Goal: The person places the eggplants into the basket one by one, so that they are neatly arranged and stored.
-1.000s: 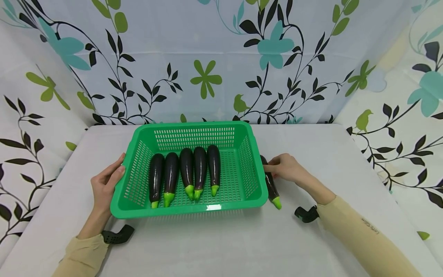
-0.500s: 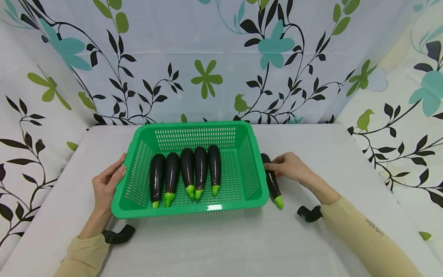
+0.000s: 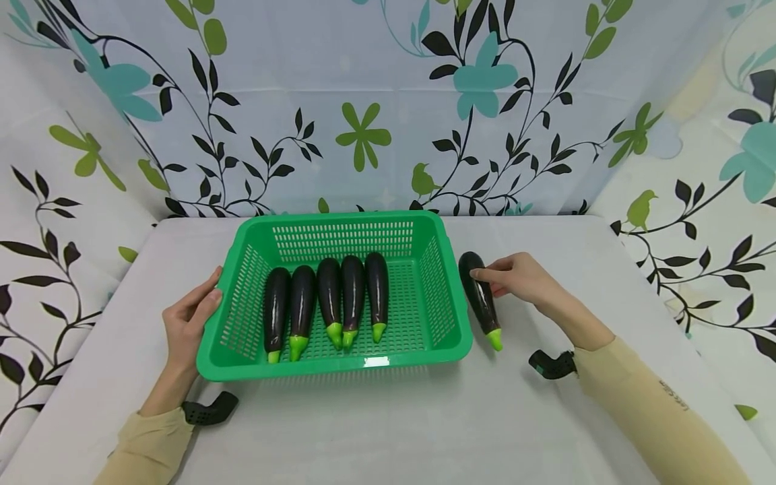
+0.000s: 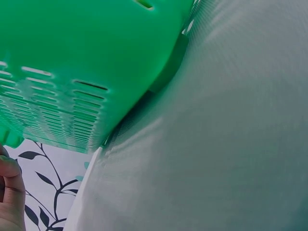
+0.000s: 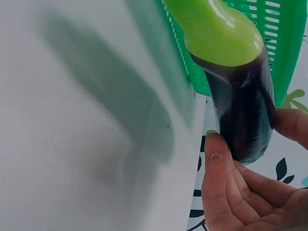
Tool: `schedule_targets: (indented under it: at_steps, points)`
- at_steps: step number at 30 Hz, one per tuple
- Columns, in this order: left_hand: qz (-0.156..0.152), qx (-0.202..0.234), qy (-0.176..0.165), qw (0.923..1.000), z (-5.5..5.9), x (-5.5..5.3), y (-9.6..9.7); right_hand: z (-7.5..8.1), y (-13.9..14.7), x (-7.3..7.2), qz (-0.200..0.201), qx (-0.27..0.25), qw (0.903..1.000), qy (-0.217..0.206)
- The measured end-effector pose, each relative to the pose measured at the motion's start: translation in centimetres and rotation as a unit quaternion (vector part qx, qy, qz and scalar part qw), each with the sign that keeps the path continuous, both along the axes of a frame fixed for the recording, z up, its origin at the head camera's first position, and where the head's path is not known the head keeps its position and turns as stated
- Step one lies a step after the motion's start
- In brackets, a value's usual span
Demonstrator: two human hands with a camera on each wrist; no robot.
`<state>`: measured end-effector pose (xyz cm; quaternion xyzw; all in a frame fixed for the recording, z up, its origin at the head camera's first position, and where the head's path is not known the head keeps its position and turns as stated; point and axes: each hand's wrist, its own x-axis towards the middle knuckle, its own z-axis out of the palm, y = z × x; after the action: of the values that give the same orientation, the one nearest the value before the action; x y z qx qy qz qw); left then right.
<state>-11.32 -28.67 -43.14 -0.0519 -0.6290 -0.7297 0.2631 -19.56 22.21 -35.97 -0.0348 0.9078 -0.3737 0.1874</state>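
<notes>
A green plastic basket (image 3: pixel 267 372) stands on the table with several dark eggplants (image 3: pixel 327 289) lying side by side in it, their bright green stem ends toward me. My left hand (image 3: pixel 184 316) grips the basket's left rim between thumb and fingers; the left wrist view catches only part of that hand (image 4: pixel 10 192) beside the slotted wall. Just outside the basket's right side, my right hand (image 3: pixel 518 277) pinches another eggplant (image 3: pixel 481 296) between thumb and fingers. In the right wrist view this eggplant (image 5: pixel 240 106) is raised off the table, its shadow falling apart from it.
A white cloth covers the table (image 3: pixel 388 431). Behind and at both sides hangs a patterned curtain (image 3: pixel 388 101) with leaves and flowers. Black wrist mounts (image 3: pixel 211 409) jut from both sleeves.
My right hand has lifted the eggplant and moved it slightly right and up from beside the basket wall. My left hand and the basket have stayed in place.
</notes>
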Motion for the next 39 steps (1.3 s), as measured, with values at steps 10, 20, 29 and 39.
schedule_targets:
  at_steps: [10,20,29,39]
  points:
    - [0.003,-0.004,-0.005,1.0000,0.0,-0.1,0.1,1.2,0.4,0.0,-0.011,-0.023,0.9996,0.012]
    - [-0.006,-0.005,0.006,0.9999,0.1,-0.2,0.0,2.4,0.5,-0.1,-0.008,-0.055,0.9981,0.027]
    - [0.003,-0.012,-0.001,0.9999,0.4,-0.3,-0.1,4.6,-1.1,-0.2,0.004,-0.067,0.9968,0.044]
    - [0.002,-0.008,-0.006,1.0000,0.0,0.1,-0.1,6.8,-4.5,-0.5,0.046,-0.085,0.9950,0.026]
